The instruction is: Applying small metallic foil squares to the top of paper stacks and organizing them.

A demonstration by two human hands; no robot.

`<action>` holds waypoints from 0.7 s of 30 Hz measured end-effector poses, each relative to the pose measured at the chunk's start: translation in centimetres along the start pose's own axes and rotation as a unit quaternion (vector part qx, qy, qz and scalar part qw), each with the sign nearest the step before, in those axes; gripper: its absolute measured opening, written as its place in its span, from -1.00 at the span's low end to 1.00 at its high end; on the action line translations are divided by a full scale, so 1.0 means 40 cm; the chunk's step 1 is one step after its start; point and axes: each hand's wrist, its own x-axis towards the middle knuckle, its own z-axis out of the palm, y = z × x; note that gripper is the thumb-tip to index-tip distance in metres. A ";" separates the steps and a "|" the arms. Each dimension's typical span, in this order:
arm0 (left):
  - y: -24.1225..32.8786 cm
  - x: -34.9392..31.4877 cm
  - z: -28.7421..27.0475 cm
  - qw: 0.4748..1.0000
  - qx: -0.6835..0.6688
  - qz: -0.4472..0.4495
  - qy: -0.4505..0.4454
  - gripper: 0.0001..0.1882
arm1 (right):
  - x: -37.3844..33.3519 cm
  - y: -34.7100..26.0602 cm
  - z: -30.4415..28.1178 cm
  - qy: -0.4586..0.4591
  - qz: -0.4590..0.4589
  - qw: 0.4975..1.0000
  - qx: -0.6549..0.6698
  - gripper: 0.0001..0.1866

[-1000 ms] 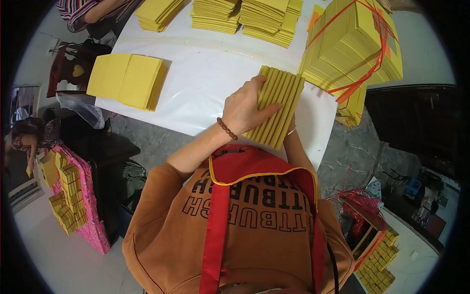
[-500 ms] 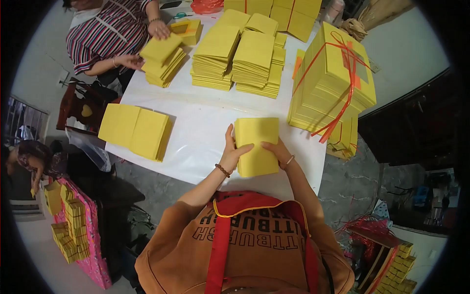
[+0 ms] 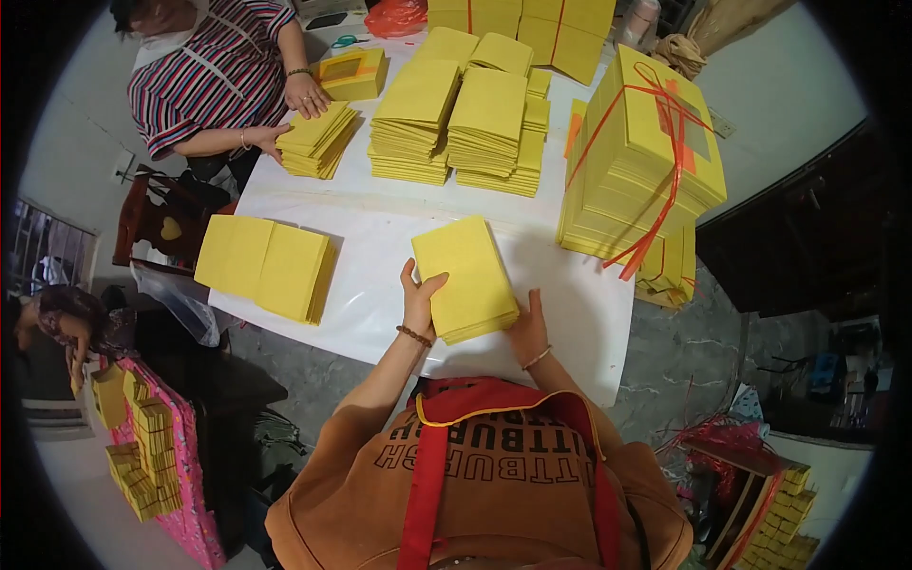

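Head view — yellow stack (image 3: 465, 275) between hands (image 3: 418, 304) — long axis away, leaning left.

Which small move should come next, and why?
Probably bring the right hand's thumb down onto the yellow paper stack, for a steadier hold: that thumb stands clear of it, while the left hand has its thumb on top.

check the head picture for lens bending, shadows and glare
Head view: the room leans outward and black fills the corners; head view: a soft shadow falls on the white table right of the right hand, with faint sheen left of the held yellow stack; head view: clutter at far right is too dim to identify.
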 end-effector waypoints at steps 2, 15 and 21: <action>0.036 -0.035 0.019 0.996 -0.058 0.056 -0.036 -0.22 | -0.064 0.021 0.157 -0.016 -0.008 0.999 0.038 -0.25; 0.342 0.088 0.398 0.911 -0.196 0.354 -0.079 -0.20 | 0.132 -0.246 0.667 0.034 -0.494 0.853 -0.166 -0.03; 0.603 0.379 0.514 0.931 -0.101 0.340 -0.089 -0.23 | 0.361 -0.603 0.819 0.021 -0.364 0.924 -0.118 -0.06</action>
